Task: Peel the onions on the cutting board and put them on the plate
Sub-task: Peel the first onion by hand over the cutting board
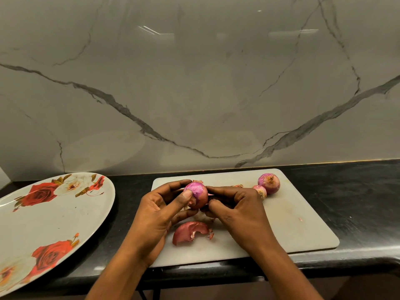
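Two hands, left [155, 213] and right [236, 211], grip one half-peeled glossy onion [198, 194] above the rounded grey cutting board [292, 221]. Papery curled peel [190, 232] lies near; two unpeeled onions [267, 185] far right; floral oval plate [54, 221] left on black counter [357, 191].

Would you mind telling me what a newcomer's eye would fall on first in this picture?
Probably the half-peeled onion, bright purple, held over the middle of the cutting board by both hands: the left hand grips it and the right hand pinches at its side. Next, the large rose-patterned plate to the left of the board. A torn-off peel lies on the board under the hands, and two unpeeled onions sit together at its far right.
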